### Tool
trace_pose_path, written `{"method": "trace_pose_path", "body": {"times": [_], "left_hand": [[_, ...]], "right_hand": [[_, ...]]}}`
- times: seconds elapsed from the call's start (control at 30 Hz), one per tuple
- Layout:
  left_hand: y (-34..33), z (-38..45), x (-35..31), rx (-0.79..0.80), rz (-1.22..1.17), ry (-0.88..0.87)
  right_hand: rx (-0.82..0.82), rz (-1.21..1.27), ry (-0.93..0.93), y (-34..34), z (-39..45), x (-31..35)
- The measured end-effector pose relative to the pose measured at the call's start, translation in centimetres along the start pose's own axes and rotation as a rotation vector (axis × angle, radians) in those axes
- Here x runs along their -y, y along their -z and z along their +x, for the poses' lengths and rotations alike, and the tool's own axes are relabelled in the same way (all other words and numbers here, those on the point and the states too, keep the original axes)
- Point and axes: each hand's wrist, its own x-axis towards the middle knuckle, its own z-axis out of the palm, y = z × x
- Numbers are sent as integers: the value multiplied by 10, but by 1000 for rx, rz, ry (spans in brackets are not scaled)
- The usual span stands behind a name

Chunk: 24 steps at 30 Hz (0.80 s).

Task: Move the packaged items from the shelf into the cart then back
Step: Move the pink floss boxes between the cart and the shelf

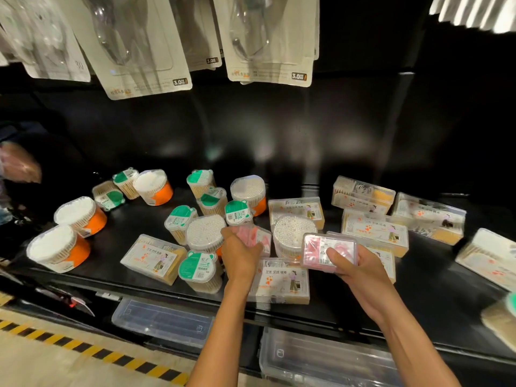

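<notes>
Two small clear boxes with pink contents are in my hands over the black shelf (435,286). My left hand (241,256) grips one pink box (255,237) low among the packages at the shelf's middle. My right hand (354,270) holds the other pink box (328,251) tilted up, thumb across its lid. Around them lie round cotton-swab tubs (294,233), green-lidded toothpick jars (196,268) and flat clear boxes (280,282) with printed labels. No cart is in view.
Orange-based swab tubs (60,247) lie at the shelf's left. More flat boxes (427,216) sit at the right. Blister packs (139,43) hang above. Clear plastic bins (164,321) sit under the shelf. A yellow-black floor stripe (92,350) runs at the lower left.
</notes>
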Motion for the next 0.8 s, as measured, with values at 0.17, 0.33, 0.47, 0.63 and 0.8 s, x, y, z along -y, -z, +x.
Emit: {"method": "trace_pose_path", "body": {"times": [0.17, 0.33, 0.47, 0.63, 0.8], "left_hand": [[13, -11, -2, 32, -211, 61], [24, -30, 1, 197, -546, 159], [28, -52, -1, 336, -725, 197], [26, -78, -3, 410, -783, 250], [15, -101, -2, 566, -757, 238]], "right_hand": [[41, 125, -50, 8, -8, 2], [88, 180, -27, 17, -24, 7], [112, 203, -22, 29, -39, 6], [80, 243, -35, 47, -67, -1], [-73, 202, -22, 64, -105, -14]]}}
